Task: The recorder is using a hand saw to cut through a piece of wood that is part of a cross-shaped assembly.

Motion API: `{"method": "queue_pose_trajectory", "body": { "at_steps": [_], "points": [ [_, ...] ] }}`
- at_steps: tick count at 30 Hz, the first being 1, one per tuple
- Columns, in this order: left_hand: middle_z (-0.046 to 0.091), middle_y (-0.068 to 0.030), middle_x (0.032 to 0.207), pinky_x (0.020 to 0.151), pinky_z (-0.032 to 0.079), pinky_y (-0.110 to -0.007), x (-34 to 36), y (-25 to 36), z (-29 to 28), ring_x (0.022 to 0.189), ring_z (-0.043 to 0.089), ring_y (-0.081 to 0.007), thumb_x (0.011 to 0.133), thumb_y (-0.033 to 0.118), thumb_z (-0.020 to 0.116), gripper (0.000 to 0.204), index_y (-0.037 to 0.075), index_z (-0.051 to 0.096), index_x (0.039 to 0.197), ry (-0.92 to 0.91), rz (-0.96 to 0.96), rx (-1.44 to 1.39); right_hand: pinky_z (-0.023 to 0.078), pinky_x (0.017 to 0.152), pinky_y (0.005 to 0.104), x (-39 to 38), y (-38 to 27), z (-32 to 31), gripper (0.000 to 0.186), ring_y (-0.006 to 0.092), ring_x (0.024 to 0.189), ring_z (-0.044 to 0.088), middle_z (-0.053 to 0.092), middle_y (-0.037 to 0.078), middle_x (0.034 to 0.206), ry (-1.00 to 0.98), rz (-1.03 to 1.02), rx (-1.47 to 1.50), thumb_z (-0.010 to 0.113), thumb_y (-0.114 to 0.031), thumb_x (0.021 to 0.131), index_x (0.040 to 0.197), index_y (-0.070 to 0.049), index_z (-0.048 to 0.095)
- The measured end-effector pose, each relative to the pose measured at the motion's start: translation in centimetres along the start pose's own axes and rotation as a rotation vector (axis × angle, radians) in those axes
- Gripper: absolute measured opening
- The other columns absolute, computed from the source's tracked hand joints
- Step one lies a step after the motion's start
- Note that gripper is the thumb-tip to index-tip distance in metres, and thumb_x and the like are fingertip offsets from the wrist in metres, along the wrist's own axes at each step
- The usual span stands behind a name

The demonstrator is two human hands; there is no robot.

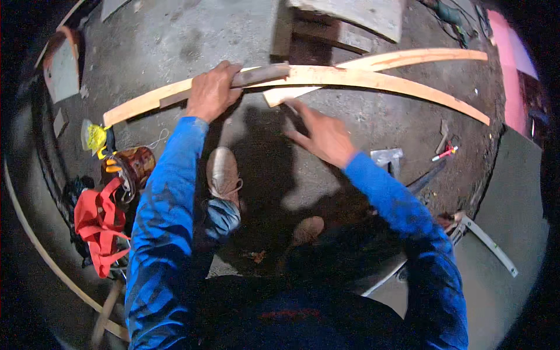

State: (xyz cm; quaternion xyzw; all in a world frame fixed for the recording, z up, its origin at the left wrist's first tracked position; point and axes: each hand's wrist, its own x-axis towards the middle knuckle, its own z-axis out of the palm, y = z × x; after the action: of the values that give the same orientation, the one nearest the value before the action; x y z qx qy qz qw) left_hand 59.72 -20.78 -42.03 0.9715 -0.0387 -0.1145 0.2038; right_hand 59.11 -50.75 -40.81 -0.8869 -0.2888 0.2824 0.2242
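A long pale wooden strip [373, 80] runs from left to right ahead of me. My left hand [213, 93] is closed around a shorter, weathered grey-brown piece of wood [265, 74] that lies along this strip. A second pale strip [420, 57] crosses the first at an angle, its near end showing below it. Close to that end is my right hand [324, 133], thumb and fingers apart, nothing in its grasp. Whether its fingertips touch the wood, I cannot tell.
At left lie red straps [100, 224], a brown jar-like container [135, 165] and a yellow item [95, 137]. A red-and-white marker [446, 153] and a metal square-like tool [487, 245] are at right. Boards [350, 17] stand at the far side, near a green power tool [446, 14].
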Motion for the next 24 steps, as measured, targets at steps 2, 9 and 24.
{"method": "queue_pose_trajectory", "body": {
  "at_steps": [2, 9, 24],
  "points": [
    [0.067, -0.0139, 0.118, 0.086, 0.055, -0.049, -0.2, 0.3, -0.6, 0.103, 0.067, -0.0404, 0.08, 0.018, 0.077, 0.05, 0.01, 0.064, 0.128, -0.003, 0.016, -0.005, 0.057, 0.072, 0.0519, 3.1, -0.9, 3.4, 0.061, 0.0441, 0.083, 0.071, 0.073, 0.021, 0.089, 0.178, 0.105, 0.141, 0.066, -0.045, 0.097, 0.149, -0.019, 0.046],
    [0.066, -0.0144, 0.12, 0.087, 0.056, -0.049, -1.1, 2.0, -2.7, 0.103, 0.068, -0.0402, 0.077, 0.015, 0.08, 0.052, 0.008, 0.065, 0.126, 0.068, 0.062, -0.02, 0.057, 0.069, 0.0544, 3.7, -0.3, 12.1, 0.047, 0.0424, 0.082, 0.072, 0.072, 0.023, 0.087, 0.419, 0.266, 0.114, 0.066, -0.042, 0.097, 0.136, -0.018, 0.055],
    [0.064, -0.0169, 0.122, 0.082, 0.055, -0.051, -4.6, 7.1, 2.7, 0.095, 0.069, -0.0414, 0.078, 0.015, 0.079, 0.057, 0.006, 0.061, 0.131, -0.106, 0.151, -0.113, 0.052, 0.099, 0.0461, -7.5, 11.0, 4.1, 0.061, 0.0318, 0.116, 0.062, 0.061, 0.02, 0.131, 1.147, 0.747, 1.737, 0.051, -0.049, 0.103, 0.14, -0.001, 0.052]
  ]
}}
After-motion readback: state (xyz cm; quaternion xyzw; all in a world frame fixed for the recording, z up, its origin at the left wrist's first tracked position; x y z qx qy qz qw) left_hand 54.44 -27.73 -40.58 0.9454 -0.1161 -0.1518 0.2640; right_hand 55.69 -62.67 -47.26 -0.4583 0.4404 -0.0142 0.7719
